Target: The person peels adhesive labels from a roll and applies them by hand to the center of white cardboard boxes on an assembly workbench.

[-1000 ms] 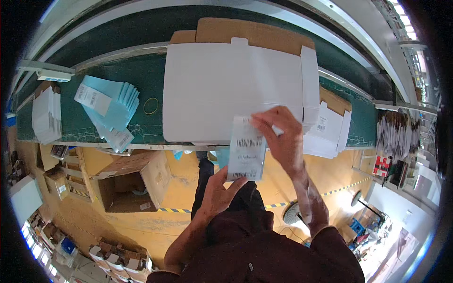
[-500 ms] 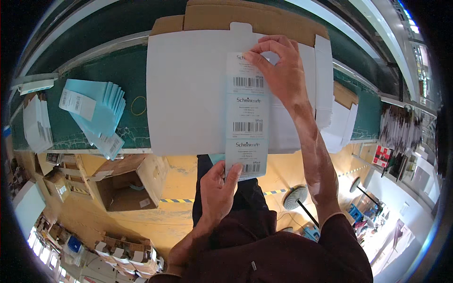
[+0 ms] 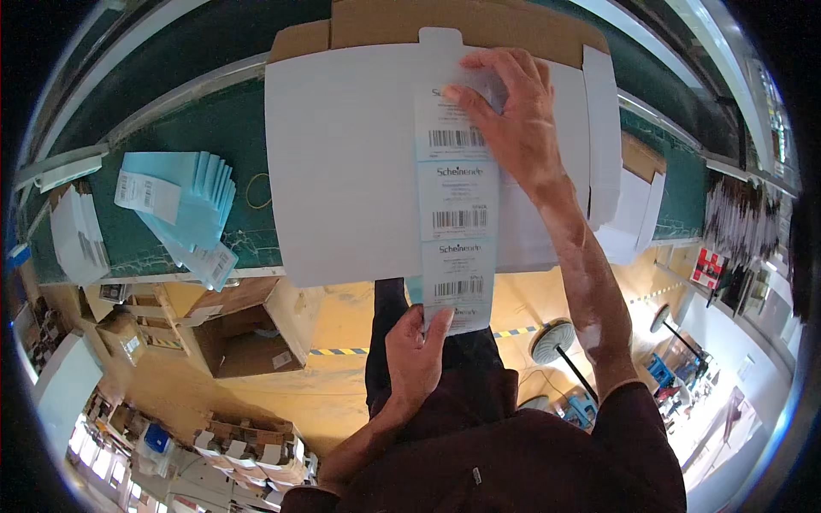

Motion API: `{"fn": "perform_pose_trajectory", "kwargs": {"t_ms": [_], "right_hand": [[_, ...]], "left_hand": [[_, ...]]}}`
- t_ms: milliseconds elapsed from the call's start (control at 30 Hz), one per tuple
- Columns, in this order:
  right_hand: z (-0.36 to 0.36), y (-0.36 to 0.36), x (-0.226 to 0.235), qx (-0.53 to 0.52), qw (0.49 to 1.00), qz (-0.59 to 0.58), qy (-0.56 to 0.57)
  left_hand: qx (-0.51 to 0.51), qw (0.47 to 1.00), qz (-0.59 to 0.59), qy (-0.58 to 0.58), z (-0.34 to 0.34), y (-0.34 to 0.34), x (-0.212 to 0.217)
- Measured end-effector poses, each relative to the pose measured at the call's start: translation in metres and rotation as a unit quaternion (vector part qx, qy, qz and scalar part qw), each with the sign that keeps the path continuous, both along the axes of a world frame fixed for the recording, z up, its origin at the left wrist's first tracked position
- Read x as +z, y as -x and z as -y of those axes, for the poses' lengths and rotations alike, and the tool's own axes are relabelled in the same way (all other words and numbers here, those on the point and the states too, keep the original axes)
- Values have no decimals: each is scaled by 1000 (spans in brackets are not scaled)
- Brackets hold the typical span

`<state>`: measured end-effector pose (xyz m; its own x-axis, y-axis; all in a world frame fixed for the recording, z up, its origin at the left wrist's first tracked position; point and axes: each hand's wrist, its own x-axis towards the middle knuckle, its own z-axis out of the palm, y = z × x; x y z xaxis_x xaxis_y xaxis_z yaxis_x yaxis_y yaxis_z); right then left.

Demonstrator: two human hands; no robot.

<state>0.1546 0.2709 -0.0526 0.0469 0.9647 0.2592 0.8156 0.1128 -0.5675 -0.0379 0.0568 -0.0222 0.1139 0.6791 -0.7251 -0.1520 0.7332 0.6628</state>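
A strip of white barcode labels on pale blue backing (image 3: 456, 201) runs down over a flattened white carton (image 3: 342, 162) and past its near edge. My left hand (image 3: 414, 355) is closed on the strip's lower end, thumb on top, below the bench edge. At the strip's upper end my right hand (image 3: 517, 107) lies over the carton, its thumb tip at the top label and its fingers spread away from the thumb. That hand partly covers the top label and the carton behind it. The carton's brown inner side (image 3: 402, 21) shows along the far edge.
On the green bench (image 3: 248, 231) at left lie a fanned stack of folded blue label strips (image 3: 192, 201), a rubber band (image 3: 258, 191) and some white folded cardboard (image 3: 79, 235). An open brown box (image 3: 248, 338) stands below, left. More white cardboard (image 3: 633, 209) lies at right.
My right hand's fingers have spread from a pinch at the top label. The strip's lower end now shows part of another label above my left thumb. The whole view has shifted slightly.
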Motion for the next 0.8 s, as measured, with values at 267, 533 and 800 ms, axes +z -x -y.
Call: {"fn": "perform_pose_trajectory", "kwargs": {"t_ms": [267,533,800], "right_hand": [[15,-7,7,98,992,74,25],[-16,-11,-1,63,996,54,26],[8,-21,-4,55,994,100,-6]], "left_hand": [[-230,963,-123,62,49,31,3],[-440,775,-143,-430,14,49,1],[-443,669,-242,-546,-149,23,0]]}}
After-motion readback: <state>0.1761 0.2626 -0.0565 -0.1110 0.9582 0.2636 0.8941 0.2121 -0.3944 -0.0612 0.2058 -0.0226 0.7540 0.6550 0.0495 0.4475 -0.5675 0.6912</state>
